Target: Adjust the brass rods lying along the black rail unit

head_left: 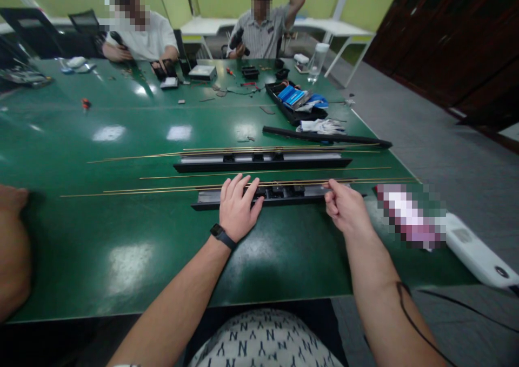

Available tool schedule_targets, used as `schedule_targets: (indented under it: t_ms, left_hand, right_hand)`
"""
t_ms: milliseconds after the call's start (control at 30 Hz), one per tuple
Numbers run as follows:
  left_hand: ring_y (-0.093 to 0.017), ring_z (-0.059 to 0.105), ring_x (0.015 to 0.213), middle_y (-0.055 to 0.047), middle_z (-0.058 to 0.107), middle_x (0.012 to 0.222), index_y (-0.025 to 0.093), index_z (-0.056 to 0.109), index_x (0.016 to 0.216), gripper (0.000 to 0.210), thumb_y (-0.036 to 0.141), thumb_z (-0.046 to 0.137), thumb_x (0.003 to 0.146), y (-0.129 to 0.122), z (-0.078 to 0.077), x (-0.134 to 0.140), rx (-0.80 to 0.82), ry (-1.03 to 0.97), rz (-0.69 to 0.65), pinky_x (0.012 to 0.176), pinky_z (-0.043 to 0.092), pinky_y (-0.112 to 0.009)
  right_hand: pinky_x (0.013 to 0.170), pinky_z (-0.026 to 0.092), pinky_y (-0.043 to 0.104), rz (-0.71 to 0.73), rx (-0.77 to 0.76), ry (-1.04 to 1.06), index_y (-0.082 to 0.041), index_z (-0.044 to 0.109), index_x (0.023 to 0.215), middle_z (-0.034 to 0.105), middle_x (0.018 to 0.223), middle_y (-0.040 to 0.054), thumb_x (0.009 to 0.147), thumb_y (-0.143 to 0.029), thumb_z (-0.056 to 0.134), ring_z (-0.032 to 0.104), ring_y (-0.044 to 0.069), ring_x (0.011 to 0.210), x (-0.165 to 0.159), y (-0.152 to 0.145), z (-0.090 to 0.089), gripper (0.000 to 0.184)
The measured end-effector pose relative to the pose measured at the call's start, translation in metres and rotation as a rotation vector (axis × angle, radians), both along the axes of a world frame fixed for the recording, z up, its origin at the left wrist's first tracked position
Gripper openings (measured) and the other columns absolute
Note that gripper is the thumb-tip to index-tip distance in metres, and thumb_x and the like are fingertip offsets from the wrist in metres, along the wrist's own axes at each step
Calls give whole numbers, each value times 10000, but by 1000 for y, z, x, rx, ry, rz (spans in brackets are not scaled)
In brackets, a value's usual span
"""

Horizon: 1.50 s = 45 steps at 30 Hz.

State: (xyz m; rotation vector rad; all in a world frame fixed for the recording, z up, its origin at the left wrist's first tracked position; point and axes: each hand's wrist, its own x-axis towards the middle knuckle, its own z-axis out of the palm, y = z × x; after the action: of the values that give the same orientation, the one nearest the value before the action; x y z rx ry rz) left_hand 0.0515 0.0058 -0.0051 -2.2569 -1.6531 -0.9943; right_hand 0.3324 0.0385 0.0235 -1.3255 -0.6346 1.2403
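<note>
My left hand (238,209) lies palm down with fingers spread across the nearer black-and-silver rail (206,198), a long narrow channel with several small black blocks (278,191) in its middle. A dark watch is on that wrist. Thin brass-coloured rods (162,188) run lengthwise along the rail and pass under my left fingers. At the rail's right end, my right hand (346,205) is closed, thumb and forefinger pinched on a thin brass rod; its other fingers are curled in. Behind lies a second similar rail (259,165), with more rods along its far edge.
A long black bar (324,136), work gloves (322,126) and a black tray (279,105) with blue items lie beyond. At right are a pixelated item (407,215) and a white device (474,251). Someone's arm (14,253) rests at left; two people sit opposite.
</note>
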Motion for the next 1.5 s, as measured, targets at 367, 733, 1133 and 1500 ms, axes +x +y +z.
schedule_targets:
  t_ms: [367,733,1133,1500]
  left_hand:
    - [-305,481,1456,-116,634,1445,225,611,1432,463,383,597,996,0,-1,0,7,0,-2,1273,277,-519]
    - [-313,485,1453,-118,636,1442,236,607,1441,472,389,592,995,0,0,0,-4,-6,-6,1267,284,-531]
    - [-306,475,1462,-115,626,1458,236,600,1447,475,383,589,995,0,0,0,-15,-10,-4,1275,274,-528]
    - [-307,477,1460,-117,629,1454,227,607,1437,467,385,589,998,-1,0,0,-4,-2,2,1273,278,-524]
  right_hand:
    - [249,212,159,19,10,-5,-146,686,858,563,497,-39,857,-426,802,339,47,267,0,0,-2,303]
    - [251,209,157,44,2,-8,-152,689,867,566,498,-39,830,-442,827,349,48,268,0,1,-3,322]
    - [248,207,156,51,-1,6,-145,691,868,568,497,-34,839,-431,819,342,46,271,-1,0,-2,314]
    - [252,208,159,61,2,2,-151,689,877,570,499,-37,855,-447,802,344,47,271,0,1,-5,317]
